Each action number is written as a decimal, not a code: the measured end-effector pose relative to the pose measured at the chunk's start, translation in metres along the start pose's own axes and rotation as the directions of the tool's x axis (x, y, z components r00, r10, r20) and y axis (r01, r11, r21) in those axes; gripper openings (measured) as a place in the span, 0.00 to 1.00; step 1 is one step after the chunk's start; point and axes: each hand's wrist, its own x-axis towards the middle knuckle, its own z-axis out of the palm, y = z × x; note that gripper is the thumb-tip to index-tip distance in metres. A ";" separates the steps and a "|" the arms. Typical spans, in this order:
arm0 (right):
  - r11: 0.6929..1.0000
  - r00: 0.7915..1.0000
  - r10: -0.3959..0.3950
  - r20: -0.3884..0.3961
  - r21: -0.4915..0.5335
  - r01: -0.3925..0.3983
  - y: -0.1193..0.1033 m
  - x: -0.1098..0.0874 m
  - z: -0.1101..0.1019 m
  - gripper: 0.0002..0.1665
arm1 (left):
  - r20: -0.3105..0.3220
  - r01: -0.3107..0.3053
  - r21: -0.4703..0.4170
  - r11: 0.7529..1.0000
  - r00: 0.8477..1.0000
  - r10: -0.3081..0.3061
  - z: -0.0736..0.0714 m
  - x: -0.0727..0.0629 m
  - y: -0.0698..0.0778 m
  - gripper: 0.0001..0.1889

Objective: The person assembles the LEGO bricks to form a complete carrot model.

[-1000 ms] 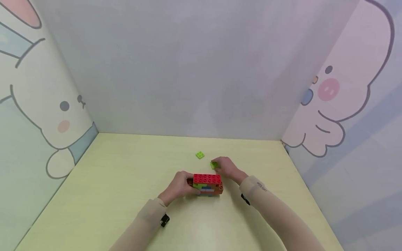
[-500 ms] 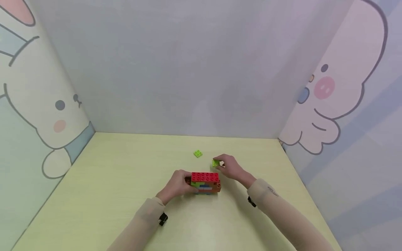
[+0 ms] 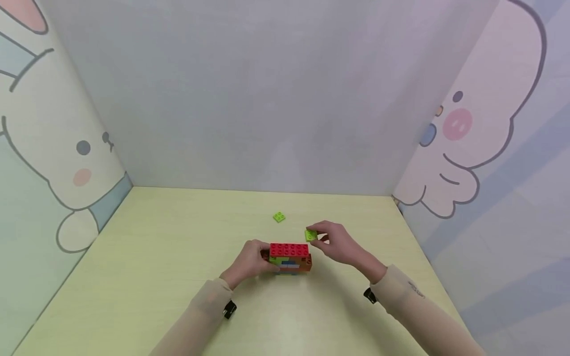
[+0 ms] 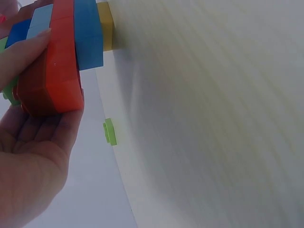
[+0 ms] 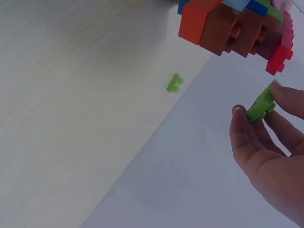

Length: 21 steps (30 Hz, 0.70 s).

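A block structure [image 3: 289, 258] of toy building bricks, with red studded bricks along its top and brown, orange, blue and green ones below, stands near the table's middle. My left hand [image 3: 248, 263] grips its left end, thumb on the near side and fingers behind, as the left wrist view shows on the structure [image 4: 64, 57]. Between thumb and fingertips my right hand [image 3: 340, 243] pinches a flat lime-green brick [image 3: 311, 235]. That brick [image 5: 262, 103] is held apart from the structure, near its red top in the right wrist view.
Another flat lime-green brick [image 3: 279, 217] lies studs up on the pale table [image 3: 187, 222], beyond the structure. A grey wall [image 3: 262, 99] rises at the back, with cartoon-printed panels at both sides.
My right hand has lifted the lime-green brick off the table and brought it slightly right. My left hand keeps its grip on the block structure.
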 end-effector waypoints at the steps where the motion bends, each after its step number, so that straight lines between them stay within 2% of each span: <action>1: 1.000 1.000 -0.001 0.006 0.007 0.001 -0.002 -0.002 -0.001 0.22 | 0.001 0.001 0.001 1.000 1.000 -0.001 0.000 0.000 0.000 0.19; 10: 0.999 0.998 -0.024 0.052 0.049 0.022 -0.019 -0.013 -0.002 0.22 | 0.006 0.006 0.000 1.000 1.000 -0.006 -0.001 0.000 0.001 0.19; 21: 0.999 0.997 -0.017 0.082 0.046 0.013 -0.019 -0.017 -0.001 0.21 | 0.010 0.010 0.003 1.000 1.000 -0.010 0.000 0.000 0.001 0.19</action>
